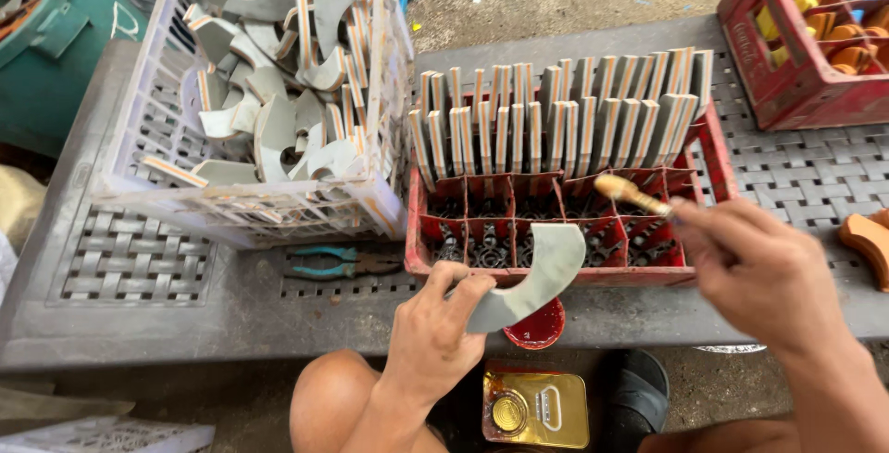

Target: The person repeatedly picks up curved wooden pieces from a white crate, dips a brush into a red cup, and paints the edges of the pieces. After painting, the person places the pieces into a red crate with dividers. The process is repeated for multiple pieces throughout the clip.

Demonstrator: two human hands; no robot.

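We've got the curved grey piece point(535, 279) pinched in our left hand point(435, 337) over the red paint cup point(537, 326), right hand point(759, 268) fingers gripping the brush point(634, 195); painting step, next stroke needs a steady edge

We hold our left hand point(433, 328) low and central, fingers curled in a pinch with the thumb up, while our right hand point(755, 272) reaches in from the right, fingers closed, forearm angled toward the lower right.
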